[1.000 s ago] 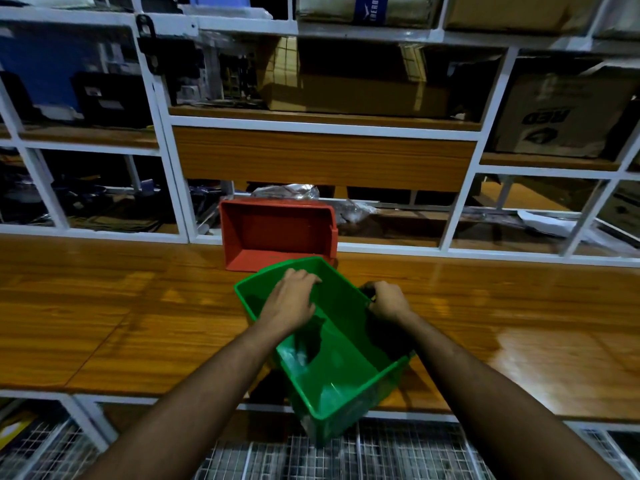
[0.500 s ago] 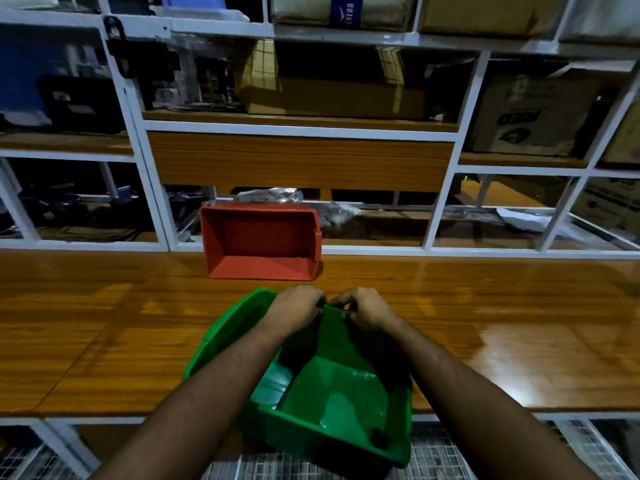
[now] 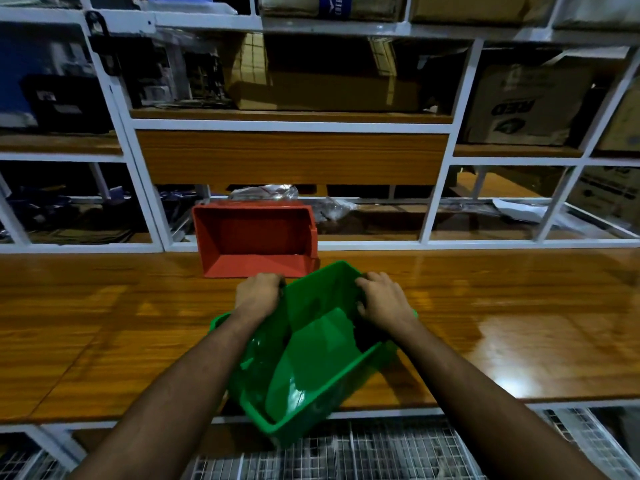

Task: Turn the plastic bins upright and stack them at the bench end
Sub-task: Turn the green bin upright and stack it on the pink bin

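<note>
A green plastic bin (image 3: 311, 355) is tilted over the front edge of the wooden bench (image 3: 104, 323), its open side facing me. My left hand (image 3: 258, 294) grips its far rim on the left and my right hand (image 3: 382, 299) grips the far rim on the right. A red bin (image 3: 254, 240) lies on its side at the back of the bench, its opening turned toward me, just beyond the green bin.
White-framed shelving (image 3: 291, 124) rises behind the bench, holding cardboard boxes (image 3: 523, 102) and crumpled plastic wrap (image 3: 265, 192). A wire-mesh shelf (image 3: 363, 455) sits below the bench's front edge. Bare bench surface extends to the left and right.
The green bin has been rotated between my hands while staying at the bench front. My hands came together on its far rim, then spread apart along it.
</note>
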